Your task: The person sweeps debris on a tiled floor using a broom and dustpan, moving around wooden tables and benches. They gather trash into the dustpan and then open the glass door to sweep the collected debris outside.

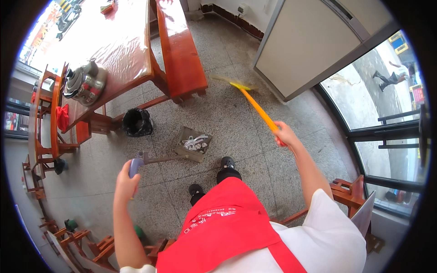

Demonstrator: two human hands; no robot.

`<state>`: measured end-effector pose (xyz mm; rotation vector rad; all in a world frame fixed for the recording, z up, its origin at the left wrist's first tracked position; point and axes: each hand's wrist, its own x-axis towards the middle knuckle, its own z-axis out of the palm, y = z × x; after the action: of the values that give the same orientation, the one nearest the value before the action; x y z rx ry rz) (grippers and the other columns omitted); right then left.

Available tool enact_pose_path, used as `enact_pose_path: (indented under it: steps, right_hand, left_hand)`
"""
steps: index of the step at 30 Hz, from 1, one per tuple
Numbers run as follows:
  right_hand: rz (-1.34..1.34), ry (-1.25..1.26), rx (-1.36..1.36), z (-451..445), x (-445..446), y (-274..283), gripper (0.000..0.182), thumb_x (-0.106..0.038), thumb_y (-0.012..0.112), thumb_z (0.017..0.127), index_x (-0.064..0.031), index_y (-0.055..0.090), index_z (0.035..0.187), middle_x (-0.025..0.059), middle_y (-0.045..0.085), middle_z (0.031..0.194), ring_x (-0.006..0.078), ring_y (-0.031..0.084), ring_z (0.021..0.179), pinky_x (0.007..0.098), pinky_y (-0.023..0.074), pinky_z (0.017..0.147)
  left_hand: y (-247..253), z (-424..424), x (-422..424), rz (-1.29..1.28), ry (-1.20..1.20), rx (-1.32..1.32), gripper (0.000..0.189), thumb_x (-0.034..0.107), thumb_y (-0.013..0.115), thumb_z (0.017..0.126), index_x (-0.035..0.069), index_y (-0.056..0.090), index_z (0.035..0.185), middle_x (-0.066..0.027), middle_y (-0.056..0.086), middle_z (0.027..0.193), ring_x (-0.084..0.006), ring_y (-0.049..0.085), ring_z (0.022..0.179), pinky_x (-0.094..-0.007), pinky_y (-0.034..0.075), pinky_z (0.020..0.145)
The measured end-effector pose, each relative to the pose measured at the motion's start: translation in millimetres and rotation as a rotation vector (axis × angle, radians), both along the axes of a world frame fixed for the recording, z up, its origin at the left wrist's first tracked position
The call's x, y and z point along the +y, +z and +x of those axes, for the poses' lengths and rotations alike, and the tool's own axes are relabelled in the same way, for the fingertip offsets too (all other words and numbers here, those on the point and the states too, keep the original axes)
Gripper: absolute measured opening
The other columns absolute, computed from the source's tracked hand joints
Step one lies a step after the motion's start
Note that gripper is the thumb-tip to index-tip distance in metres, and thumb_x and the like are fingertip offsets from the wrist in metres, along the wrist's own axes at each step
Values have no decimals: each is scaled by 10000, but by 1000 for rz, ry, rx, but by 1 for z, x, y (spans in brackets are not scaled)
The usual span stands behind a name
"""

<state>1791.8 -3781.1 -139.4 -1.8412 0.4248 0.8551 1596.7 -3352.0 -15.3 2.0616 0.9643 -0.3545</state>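
Note:
My left hand (127,180) grips the purple-grey handle of a long-handled dustpan (186,154). Its pan rests on the speckled floor ahead of my feet, with crumpled white litter (195,142) inside. In my right hand (286,133) is the orange handle of a broom (257,104). The broom's yellow head (235,85) is low over the floor, ahead and to the right of the pan, near a panel's lower corner. Its bristles look blurred, and I cannot tell whether they touch the floor.
A black-lined waste bin (137,122) stands left of the dustpan, beside a wooden table (119,58) bearing a large glass-and-metal pot (85,83). A red-brown bench (181,54) lies ahead. A beige panel (307,44) and glass door (382,136) bound the right; a person (392,76) is outside.

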Motion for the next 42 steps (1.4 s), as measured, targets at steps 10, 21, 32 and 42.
enact_pose_path:
  steps: [10,21,32,42]
  right_hand:
    - [-304,222,-18,93,63,-102,488,-57,431,713,-113,323,1186,108,527,619,165,500,406,301,390,356]
    - [-151,206,185,48,-75,64,405,-83,453,782,-95,368,1177,27,432,620,54,376,413,176,299,326]
    - [23,49,340,-135,55,-18,431,-83,464,769,-124,294,1163,53,438,583,84,400,388,209,318,320]
    - [80,83,312,-202,19,93,343,-84,420,810,-68,350,1146,29,430,594,64,398,393,160,335,321]
  left_hand:
    - [5,36,-41,25,54,70,490,45,484,679,65,390,1160,-65,487,642,-100,435,385,-247,354,344]
    - [0,30,-21,-19,29,1,489,55,474,684,42,383,1164,-62,486,636,-99,429,393,-249,347,350]
    - [-2,23,-11,-66,-87,-36,458,82,461,697,42,387,1148,-87,512,701,-109,439,392,-261,368,368]
    - [-1,-32,18,-55,-174,-53,480,91,466,702,28,367,1168,-88,500,693,-111,455,427,-273,400,432]
